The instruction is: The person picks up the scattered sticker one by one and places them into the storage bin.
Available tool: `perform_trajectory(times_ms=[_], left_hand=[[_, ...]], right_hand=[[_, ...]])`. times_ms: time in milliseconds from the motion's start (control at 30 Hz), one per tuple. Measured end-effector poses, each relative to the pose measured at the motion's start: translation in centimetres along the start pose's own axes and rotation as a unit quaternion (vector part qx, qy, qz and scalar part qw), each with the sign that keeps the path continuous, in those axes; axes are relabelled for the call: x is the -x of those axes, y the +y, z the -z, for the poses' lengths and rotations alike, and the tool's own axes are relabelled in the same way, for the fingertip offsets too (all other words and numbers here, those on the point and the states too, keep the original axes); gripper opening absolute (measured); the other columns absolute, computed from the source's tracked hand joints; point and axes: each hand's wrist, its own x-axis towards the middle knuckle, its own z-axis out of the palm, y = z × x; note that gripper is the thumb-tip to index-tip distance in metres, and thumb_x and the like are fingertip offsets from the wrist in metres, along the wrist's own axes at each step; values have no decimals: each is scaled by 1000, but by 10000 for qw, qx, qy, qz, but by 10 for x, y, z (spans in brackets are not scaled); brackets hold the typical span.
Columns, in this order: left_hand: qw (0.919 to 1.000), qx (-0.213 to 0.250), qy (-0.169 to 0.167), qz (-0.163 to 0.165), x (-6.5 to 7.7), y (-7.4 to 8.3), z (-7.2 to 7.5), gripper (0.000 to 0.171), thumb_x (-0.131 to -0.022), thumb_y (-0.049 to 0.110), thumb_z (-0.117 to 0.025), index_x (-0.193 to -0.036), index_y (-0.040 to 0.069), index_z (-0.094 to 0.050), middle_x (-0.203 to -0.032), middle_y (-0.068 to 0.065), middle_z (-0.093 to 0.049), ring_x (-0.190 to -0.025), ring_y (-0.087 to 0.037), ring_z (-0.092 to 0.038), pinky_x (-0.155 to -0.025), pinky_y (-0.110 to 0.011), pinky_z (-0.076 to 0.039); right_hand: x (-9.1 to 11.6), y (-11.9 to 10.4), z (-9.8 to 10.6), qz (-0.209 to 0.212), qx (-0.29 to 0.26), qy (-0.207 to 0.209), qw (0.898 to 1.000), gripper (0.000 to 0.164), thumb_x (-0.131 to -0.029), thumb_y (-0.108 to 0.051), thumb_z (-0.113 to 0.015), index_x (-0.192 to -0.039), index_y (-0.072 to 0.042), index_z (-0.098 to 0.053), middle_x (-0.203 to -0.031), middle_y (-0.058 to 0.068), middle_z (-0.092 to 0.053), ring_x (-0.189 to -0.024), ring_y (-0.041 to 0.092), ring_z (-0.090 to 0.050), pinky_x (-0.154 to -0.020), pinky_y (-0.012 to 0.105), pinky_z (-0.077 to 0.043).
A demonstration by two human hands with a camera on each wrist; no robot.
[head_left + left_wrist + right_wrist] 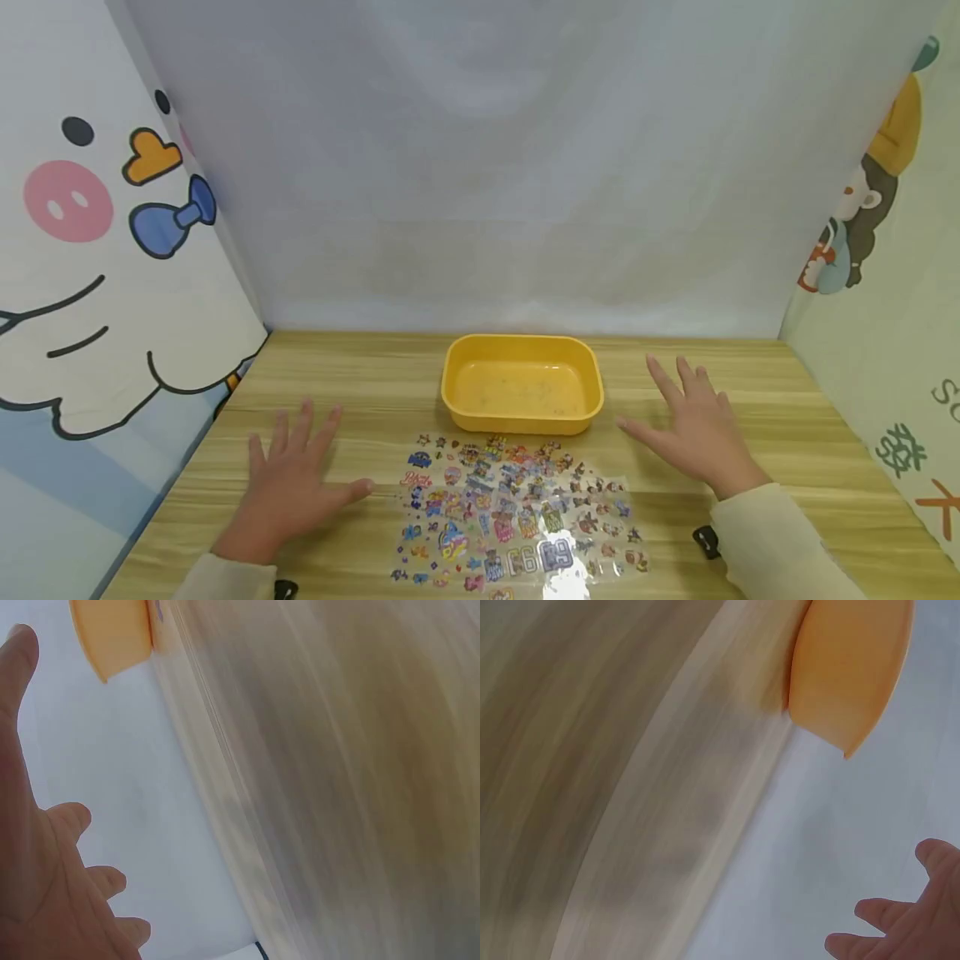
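Several clear sticker sheets (517,517) with small colourful cartoon prints lie overlapping on the wooden table, and glare whitens part of them near the front. Behind them stands a yellow plastic tub (522,425). My left hand (292,492) is spread with straight fingers to the left of the sheets, holding nothing. To the right of the sheets and tub, my right hand (693,429) is likewise spread, its thumb pointing toward the tub. Both wrist views show bare fingers apart from the tub.
The wooden table (360,375) ends at a white backdrop (480,208). A cartoon-printed cloth (75,275) hangs on the left, and a pale green printed one (877,367) on the right.
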Motion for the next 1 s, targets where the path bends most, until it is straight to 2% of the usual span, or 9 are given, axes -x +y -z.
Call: perform_trajectory(times_ms=[133, 300, 567, 667, 833, 1000], left_hand=[[9996, 275, -31, -42, 0, 7, -1, 115, -83, 80, -62, -166, 12, -18, -167, -30, -3, -148, -61, 2, -108, -78, 10], [9993, 370, -39, -101, -2, 14, -3, 114, -84, 79, -62, -165, 10, -20, -167, -30, -5, -147, -61, -1, -110, -78, 3], [9983, 524, 55, -264, -5, 22, -9, 112, -86, 75, -64, -164, 8, -22, -164, -32, -19, -147, -60, -15, -112, -77, -8], [9981, 556, 50, -247, -5, 26, -11, 111, -86, 76, -64, -164, 8, -24, -162, -32, -22, -146, -59, -18, -112, -77, -10], [9972, 734, -72, -117, -6, 33, -13, 113, -85, 76, -64, -163, 6, -24, -163, -32, -22, -146, -59, -17, -113, -75, -11], [9941, 1011, -402, 7, -5, 38, -17, 116, -82, 77, -67, -163, 6, -25, -160, -34, -26, -143, -59, -26, -111, -74, -21]], right_hand=[[-11, -10, -3, -53, -335, -165, 9993, 106, -91, -75, -57, -167, -15, -13, -165, 33, -8, -146, 62, -10, -110, 79, -11], [-29, -21, -9, -144, -800, -423, 9958, 108, -92, -77, -53, -167, -16, -7, -166, 31, -9, -148, 58, -13, -109, 78, -17], [-52, -30, -18, -448, -1756, -871, 9796, 111, -93, -76, -52, -166, -10, -1, -168, 28, -10, -150, 53, -12, -114, 72, -17], [-58, -32, -22, -486, -1887, -989, 9758, 111, -94, -75, -52, -166, -8, -1, -167, 29, -10, -150, 53, -13, -114, 71, -17], [-64, -36, -27, -532, -1955, -1045, 9737, 111, -93, -76, -52, -166, -8, -3, -167, 28, -11, -150, 52, -15, -115, 70, -18], [-68, -38, -31, -831, -2216, -1008, 9663, 105, -97, -68, -55, -166, -5, -7, -163, 29, -25, -146, 50, -29, -113, 66, -28]])
